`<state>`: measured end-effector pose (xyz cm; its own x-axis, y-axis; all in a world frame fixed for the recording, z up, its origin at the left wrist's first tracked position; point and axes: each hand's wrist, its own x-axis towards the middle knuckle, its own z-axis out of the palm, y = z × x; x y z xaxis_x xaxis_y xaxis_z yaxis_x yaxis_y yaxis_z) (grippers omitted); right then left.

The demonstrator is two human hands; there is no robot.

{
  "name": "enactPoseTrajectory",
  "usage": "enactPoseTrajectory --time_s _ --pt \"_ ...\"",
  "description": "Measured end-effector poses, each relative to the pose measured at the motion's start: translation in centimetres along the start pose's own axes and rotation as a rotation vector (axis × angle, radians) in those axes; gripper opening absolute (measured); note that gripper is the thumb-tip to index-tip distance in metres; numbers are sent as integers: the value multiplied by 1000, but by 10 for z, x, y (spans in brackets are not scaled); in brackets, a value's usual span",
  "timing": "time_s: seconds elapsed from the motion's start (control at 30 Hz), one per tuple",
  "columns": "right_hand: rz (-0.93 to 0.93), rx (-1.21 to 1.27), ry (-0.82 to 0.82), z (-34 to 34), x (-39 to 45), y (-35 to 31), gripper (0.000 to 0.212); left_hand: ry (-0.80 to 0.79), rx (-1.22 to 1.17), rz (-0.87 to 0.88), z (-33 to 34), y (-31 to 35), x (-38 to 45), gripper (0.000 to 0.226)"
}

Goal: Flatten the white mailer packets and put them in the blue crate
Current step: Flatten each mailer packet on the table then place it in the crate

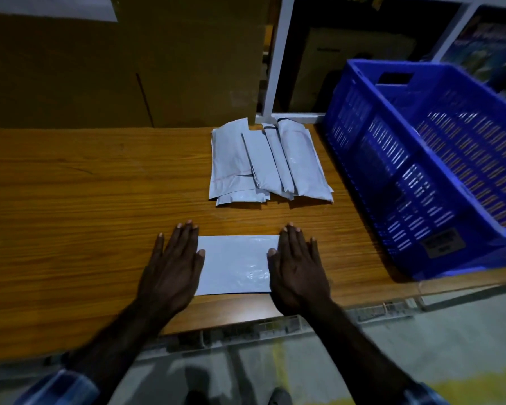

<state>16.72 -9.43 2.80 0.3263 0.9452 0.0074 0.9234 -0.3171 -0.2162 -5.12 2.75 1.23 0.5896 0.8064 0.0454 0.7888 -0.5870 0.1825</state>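
Observation:
One white mailer packet (235,264) lies flat on the wooden table (70,217), close to its front edge. My left hand (174,264) presses palm-down on the packet's left end with straight fingers. My right hand (297,267) lies flat on its right end in the same way. Behind it, a pile of several white mailer packets (268,163) sits overlapped near the table's back edge. The blue crate (406,182) stands on the table's right side; its slatted inside looks empty in the part I see.
Large cardboard boxes (123,68) stand behind the table on the left. A white shelf frame (275,59) rises behind the pile, with boxes and printed packs on it. The table's front edge runs just under my wrists; floor shows below.

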Motion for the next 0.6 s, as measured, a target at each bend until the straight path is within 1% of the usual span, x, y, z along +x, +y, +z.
enactPoseTrajectory --time_s 0.1,0.2,0.27,0.33,0.4,0.47,0.5,0.57,0.6 --pt "-119 11 76 6 7 -28 62 31 -14 77 -8 30 4 60" --pt "-174 29 55 20 7 -42 58 2 -61 148 -3 56 3 60" --pt "-198 39 52 24 5 -40 58 -26 -83 149 4 56 1 58" --pt "-208 24 63 23 4 -29 56 -21 -80 153 8 49 1 55" --pt "-144 -5 41 18 1 -11 60 -17 -62 134 8 39 -2 57" --pt "5 -20 -33 11 -4 10 69 -24 -36 84 5 23 -4 62" --pt "49 -50 -50 8 -6 19 74 -24 -39 42 3 12 -6 66" --pt "69 -81 -42 0 -10 26 81 -30 -93 -31 -3 -9 -11 73" --pt "5 -69 2 -3 -13 27 80 -35 -132 -45 -7 -15 -16 74"
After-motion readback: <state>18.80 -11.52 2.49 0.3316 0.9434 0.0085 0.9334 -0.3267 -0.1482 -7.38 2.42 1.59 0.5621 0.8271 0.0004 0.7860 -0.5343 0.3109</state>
